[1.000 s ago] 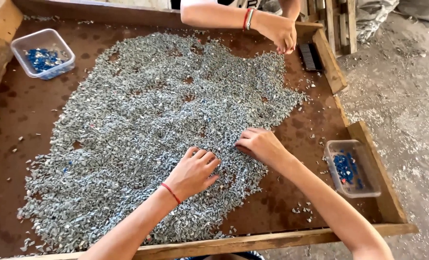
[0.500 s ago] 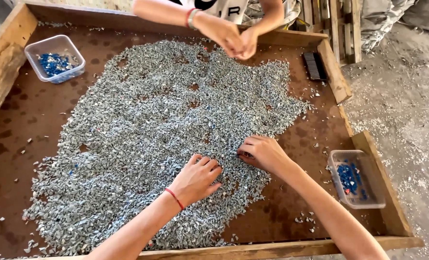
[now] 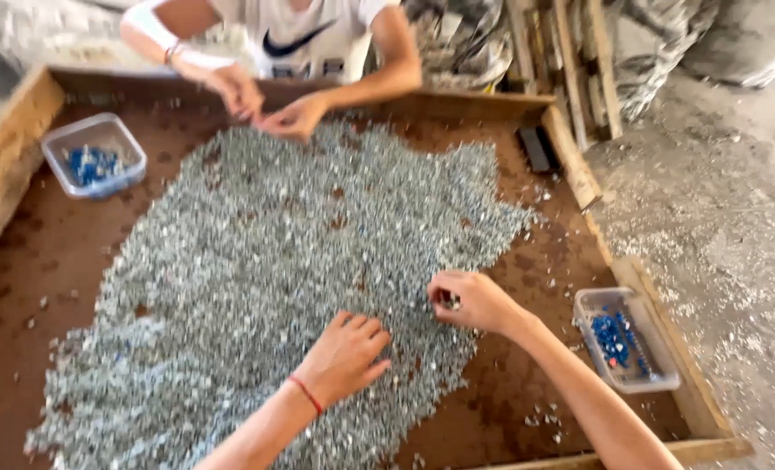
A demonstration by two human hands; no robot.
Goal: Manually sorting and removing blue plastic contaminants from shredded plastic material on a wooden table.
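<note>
Chips point(image 3: 265, 287) spread thin over brown table point(image 3: 22, 287), so odd bits show. Right hand point(image 3: 470, 300) pinched on small chip at heap's near edge, tub point(image 3: 627, 341) of blue bits close beside. Left hand point(image 3: 345, 357) flat, fingers apart, pressing heap. Co-worker's hands point(image 3: 265, 104) at far edge. Versus earlier: co-worker's hands parted; view nearer.

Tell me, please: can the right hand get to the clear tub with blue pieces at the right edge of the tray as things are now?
Probably yes. The right hand rests on the grey pile, beside the clear tub. Only bare brown tray floor lies between them, and the tub is open on top.
</note>
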